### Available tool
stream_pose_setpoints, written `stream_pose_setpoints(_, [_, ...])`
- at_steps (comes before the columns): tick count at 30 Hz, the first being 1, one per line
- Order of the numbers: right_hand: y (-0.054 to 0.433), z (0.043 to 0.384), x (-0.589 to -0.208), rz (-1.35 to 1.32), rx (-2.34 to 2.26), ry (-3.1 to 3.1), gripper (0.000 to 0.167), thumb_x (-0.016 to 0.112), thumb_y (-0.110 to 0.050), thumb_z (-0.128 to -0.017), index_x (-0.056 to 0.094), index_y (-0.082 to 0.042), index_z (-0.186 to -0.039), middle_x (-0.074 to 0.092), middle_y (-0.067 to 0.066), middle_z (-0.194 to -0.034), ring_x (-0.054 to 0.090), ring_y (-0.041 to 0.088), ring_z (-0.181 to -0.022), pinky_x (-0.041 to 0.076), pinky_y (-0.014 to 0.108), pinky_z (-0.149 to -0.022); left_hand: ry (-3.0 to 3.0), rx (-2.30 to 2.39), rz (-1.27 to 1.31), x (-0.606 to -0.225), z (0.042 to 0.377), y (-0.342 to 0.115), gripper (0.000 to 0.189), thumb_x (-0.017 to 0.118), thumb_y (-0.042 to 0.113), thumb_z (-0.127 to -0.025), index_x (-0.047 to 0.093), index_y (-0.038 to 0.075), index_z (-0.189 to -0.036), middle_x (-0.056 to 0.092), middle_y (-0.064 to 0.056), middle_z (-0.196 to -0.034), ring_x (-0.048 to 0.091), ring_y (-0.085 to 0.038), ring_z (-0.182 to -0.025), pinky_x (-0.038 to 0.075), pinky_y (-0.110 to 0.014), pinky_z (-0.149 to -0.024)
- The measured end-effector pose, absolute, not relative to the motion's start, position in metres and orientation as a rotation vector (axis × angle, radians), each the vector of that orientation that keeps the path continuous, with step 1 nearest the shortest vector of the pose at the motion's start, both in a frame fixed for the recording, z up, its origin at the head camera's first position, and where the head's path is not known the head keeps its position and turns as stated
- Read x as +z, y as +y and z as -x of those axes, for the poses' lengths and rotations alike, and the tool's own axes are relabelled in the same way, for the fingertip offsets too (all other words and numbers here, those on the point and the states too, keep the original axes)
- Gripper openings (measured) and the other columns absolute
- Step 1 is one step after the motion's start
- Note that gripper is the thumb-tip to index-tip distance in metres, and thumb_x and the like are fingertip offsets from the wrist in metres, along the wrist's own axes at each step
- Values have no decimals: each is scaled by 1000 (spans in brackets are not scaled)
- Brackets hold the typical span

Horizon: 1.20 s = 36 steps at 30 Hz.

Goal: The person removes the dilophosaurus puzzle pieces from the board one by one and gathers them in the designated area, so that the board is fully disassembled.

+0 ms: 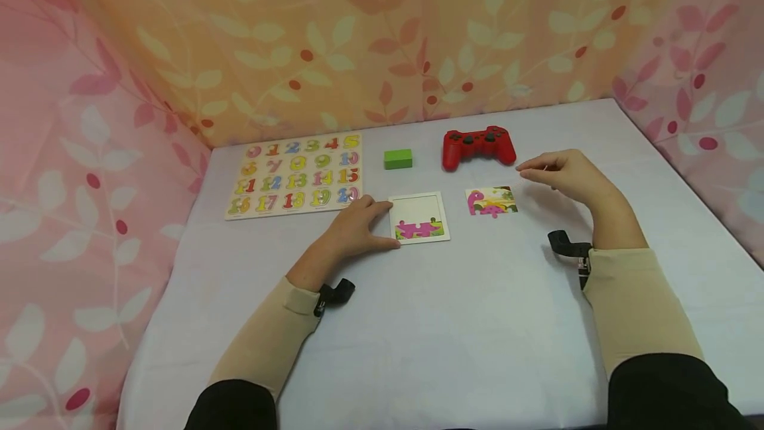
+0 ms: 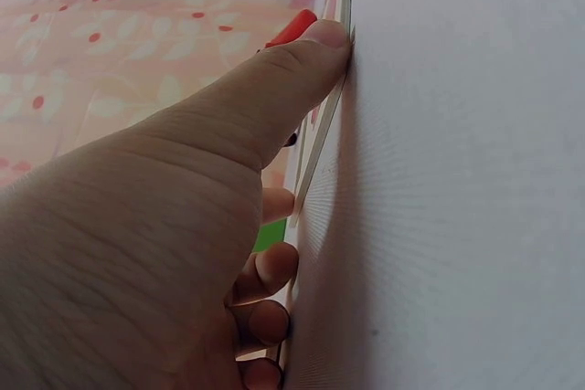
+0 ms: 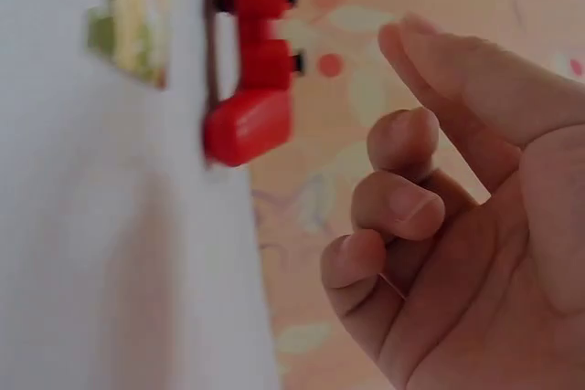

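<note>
White frame (image 1: 414,208) touched, dinosaur section (image 1: 491,200) outside it!

Danger lurked at the left grip (image 1: 357,223): one sideways nudge could have slid the frame and jolted the pink-and-green pieces (image 1: 420,229) in its lower part. On the tabletop (image 1: 453,324), just to its right, lay the dinosaur section; a careless brush from the right grip (image 1: 570,176) could have knocked it askew. Left thumb and fingers were spread, touching the frame's left side. Right thumb and forefinger sat close together, nothing visible between them, near the red controller (image 1: 479,145)!
</note>
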State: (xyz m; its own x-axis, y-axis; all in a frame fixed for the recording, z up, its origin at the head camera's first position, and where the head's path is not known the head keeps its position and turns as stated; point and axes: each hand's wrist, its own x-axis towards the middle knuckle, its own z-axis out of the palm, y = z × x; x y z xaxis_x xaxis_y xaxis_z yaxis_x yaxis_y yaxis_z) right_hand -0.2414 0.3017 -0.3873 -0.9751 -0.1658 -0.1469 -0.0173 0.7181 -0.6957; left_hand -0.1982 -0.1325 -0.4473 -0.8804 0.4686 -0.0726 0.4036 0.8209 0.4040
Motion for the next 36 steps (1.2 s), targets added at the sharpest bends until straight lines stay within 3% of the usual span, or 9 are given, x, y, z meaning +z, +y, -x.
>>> stream_pose_setpoints(6, [298, 228, -355, 177, -1359, 2863, 41, 72, -43, -95, 75, -15, -125, 70, -20, -104, 56, 13, -91, 43, 23, -72, 2849, 576, -684, -450, 199, -134, 93, 80, 66, -77, 51, 20, -153, 51, -1, -115, 47, -17, -95, 43, -33, -80])
stream_pose_setpoints(10, [289, 219, -340, 250, -1546, 2891, 29, 74, -27, -96, 78, -11, -120, 70, -24, -101, 59, 6, -90, 44, 16, -73, 2855, 576, -688, -450, 199, -134, 94, 80, 66, -77, 51, 19, -153, 52, -1, -116, 47, -17, -96, 43, -33, -81])
stream_pose_setpoints(17, [267, 201, -319, 396, -1692, 2936, 24, 77, -17, -94, 79, -8, -116, 71, -17, -94, 58, 9, -78, 43, 16, -67, 2847, 581, -687, -451, 199, -135, 94, 80, 67, -77, 51, 20, -153, 52, -1, -118, 47, -17, -98, 44, -34, -83])
stream_pose_setpoints(24, [237, 178, -304, 666, -1797, 2906, 21, 76, -2, -90, 78, -1, -111, 59, 0, -72, 46, 13, -63, 36, 21, -56, 2854, 575, -706, -452, 200, -135, 93, 79, 67, -78, 51, 20, -153, 52, -1, -116, 47, -17, -96, 43, -33, -82])
stream_pose_setpoints(36, [183, 154, -296, 852, -1702, 2816, 22, 76, -3, -90, 78, -6, -112, 52, 5, -75, 44, 15, -65, 34, 24, -56, 2865, 574, -707, -453, 199, -133, 93, 81, 66, -77, 52, 20, -151, 52, 0, -114, 47, -17, -97, 43, -33, -82])
